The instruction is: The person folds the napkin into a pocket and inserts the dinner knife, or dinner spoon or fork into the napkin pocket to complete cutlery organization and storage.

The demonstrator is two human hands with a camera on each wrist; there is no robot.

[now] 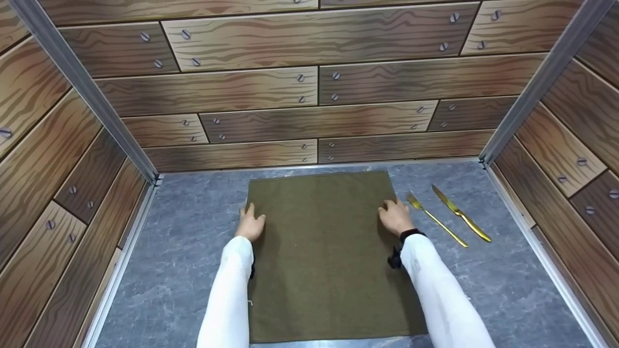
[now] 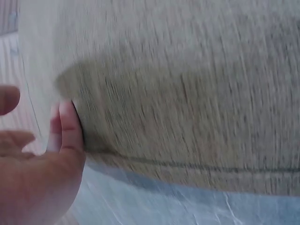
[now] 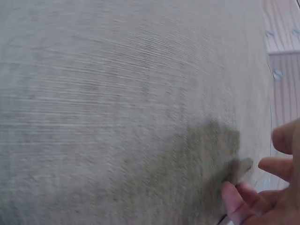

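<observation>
From the head camera, my brown cloth (image 1: 329,256) lies flat over the middle of the grey tabletop (image 1: 193,270), reaching from near its back edge toward the front. My left hand (image 1: 251,225) is at the cloth's left edge, my right hand (image 1: 395,218) at its right, toward the far corner. Between the cloth and the tabletop's right edge lie a gold fork (image 1: 437,221) and, farther right, a gold knife (image 1: 460,213).

In the left wrist view, my fingers are relaxed and parted, two lying against the cloth near its hem.

In the right wrist view, blurred, my fingers bend loosely, spread over the cloth's margin; I can't tell how firmly they touch.
</observation>
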